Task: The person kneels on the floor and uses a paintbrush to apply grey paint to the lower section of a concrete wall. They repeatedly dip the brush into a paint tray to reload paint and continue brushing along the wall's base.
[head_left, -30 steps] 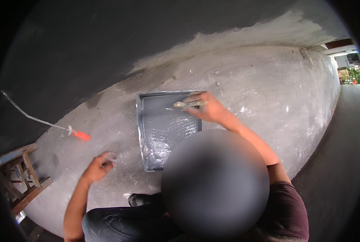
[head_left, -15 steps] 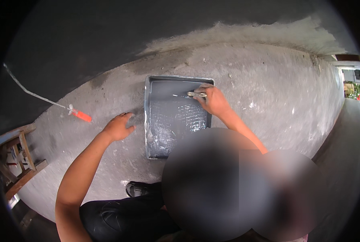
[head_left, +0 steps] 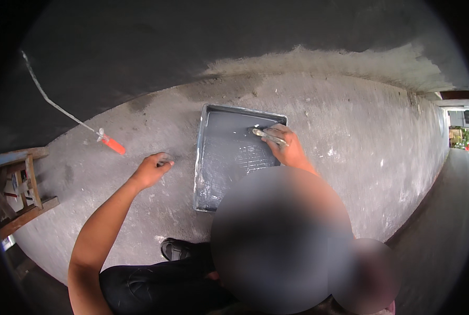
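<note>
A square-cornered paint tray (head_left: 198, 157) lies on the floor in front of me, its inside coated with wet grey paint. My right hand (head_left: 291, 149) grips a small paintbrush (head_left: 271, 137) with a pale, paint-smeared handle. The brush's dark head is over the upper right part of the tray; whether it touches the paint I cannot tell. My left hand (head_left: 153, 170) hovers beside the tray's left edge, its grey-stained fingers curled toward the thumb with nothing visible in them. Blurred round patches hide the tray's lower right part and much of my right forearm.
To the left lies a tool with an orange handle (head_left: 113, 145) and a long bent metal rod. A worn wooden stool (head_left: 29, 181) stands at the far left. Ahead, a dark painted wall (head_left: 140, 47) has a paler unpainted strip along its base. My dark shoe (head_left: 174, 249) is below the tray.
My left fingers have curled in from a spread pose. My right hand and the paintbrush have shifted slightly, the handle now slanting down to the right. The whole view has moved a little.
</note>
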Motion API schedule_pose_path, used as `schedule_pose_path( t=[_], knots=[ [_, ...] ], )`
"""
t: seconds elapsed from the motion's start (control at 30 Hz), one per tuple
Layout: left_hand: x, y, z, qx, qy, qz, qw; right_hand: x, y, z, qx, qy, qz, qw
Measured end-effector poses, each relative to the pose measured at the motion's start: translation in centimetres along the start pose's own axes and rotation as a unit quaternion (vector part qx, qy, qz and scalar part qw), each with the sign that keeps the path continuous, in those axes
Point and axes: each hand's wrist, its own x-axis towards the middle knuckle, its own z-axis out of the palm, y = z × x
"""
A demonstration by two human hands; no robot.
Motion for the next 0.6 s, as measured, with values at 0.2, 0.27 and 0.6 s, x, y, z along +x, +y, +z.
schedule_pose_path(
  t=[0.2,0.27,0.6],
  knots=[
    [2.0,3.4,4.3,-0.013,0.044,0.014,0.999,-0.5,-0.6,0.6,0.031,0.058,-0.003,0.998],
    [2.5,4.6,4.8,-0.042,0.035,0.016,0.998,-0.5,-0.7,1.1,0.033,0.055,0.019,0.998],
    [4.3,4.9,7.2,0.037,0.062,0.052,0.996,-2.0,1.2,0.6,0.362,0.178,0.303,0.863]
  ],
)
